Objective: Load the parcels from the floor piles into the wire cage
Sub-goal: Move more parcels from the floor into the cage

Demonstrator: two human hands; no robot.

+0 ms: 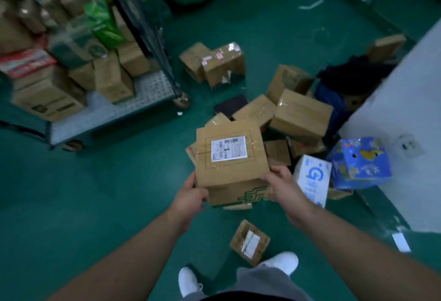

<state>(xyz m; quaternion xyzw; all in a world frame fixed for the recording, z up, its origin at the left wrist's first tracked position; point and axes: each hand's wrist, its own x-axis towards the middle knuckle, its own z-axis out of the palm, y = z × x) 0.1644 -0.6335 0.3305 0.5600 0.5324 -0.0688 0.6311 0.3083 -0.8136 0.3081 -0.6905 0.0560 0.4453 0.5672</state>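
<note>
The left grip (pixel 191 196) and the right grip (pixel 284 188), both bare hands, clasp a brown cardboard parcel (pixel 229 171) by its near corners, thumbs on top and fingers curled round the sides. A white shipping label (pixel 228 149) lies face up on its top, and a green striped mark shows on the near face. The parcel sits over the near edge of the floor pile (pixel 300 114); whether it is lifted clear or rests on the boxes beneath is hard to tell. Just right of the right grip stand a white carton (pixel 311 179) and a blue printed box (pixel 360 162), near the white wall (pixel 405 109). A small taped parcel (pixel 249 242) lies alone on the green floor (pixel 119 181) by the white shoes (pixel 188 281). Well to the left stands the wire cage (pixel 148 90), already stacked with cartons.
</note>
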